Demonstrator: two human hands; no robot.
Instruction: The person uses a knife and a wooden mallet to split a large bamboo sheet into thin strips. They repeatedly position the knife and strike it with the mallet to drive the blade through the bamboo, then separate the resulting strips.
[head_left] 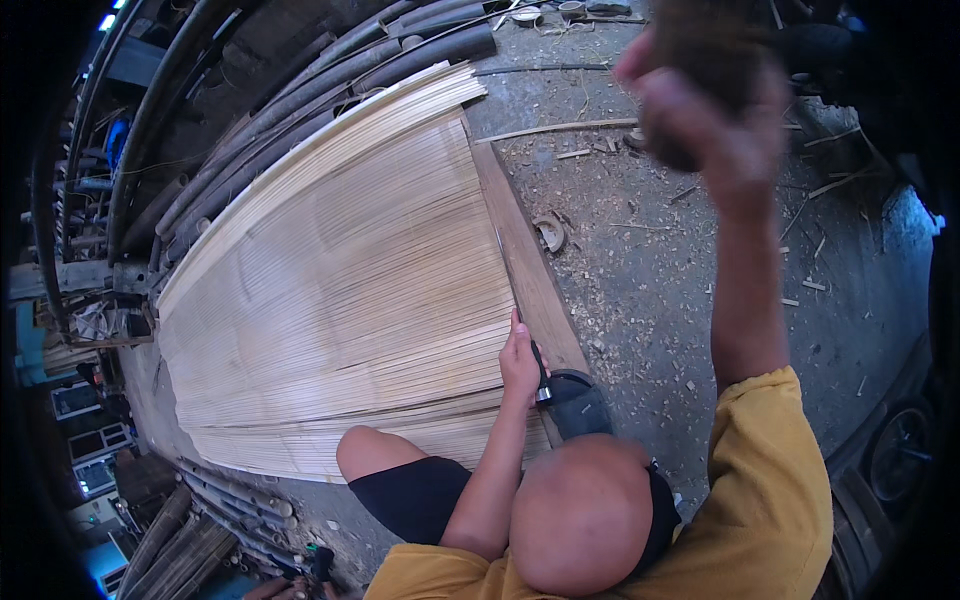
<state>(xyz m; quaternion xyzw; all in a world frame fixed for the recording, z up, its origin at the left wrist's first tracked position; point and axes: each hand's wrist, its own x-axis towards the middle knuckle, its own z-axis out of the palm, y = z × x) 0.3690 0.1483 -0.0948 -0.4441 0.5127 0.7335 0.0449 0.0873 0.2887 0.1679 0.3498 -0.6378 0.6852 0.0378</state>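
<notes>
My left hand (521, 366) is closed around the black handle of a knife (543, 378), which has a shiny metal end cap. Its thin dark blade runs away from me along the right edge of a wide mat of pale bamboo strips (340, 290). Beneath that edge lies a long brown wooden board (535, 265). Raised high at the far right, my right hand (740, 130) grips a dark brown wooden block (705, 60), smeared by motion. The block is well apart from the knife, and its full shape cannot be made out.
Bamboo poles (400, 55) lie stacked beyond the mat, with more poles (180, 545) at the lower left. Chips and offcuts litter the concrete floor (660, 290). A pale ring-shaped piece (550, 234) sits right of the board. My bent knees (580, 515) flank my left forearm.
</notes>
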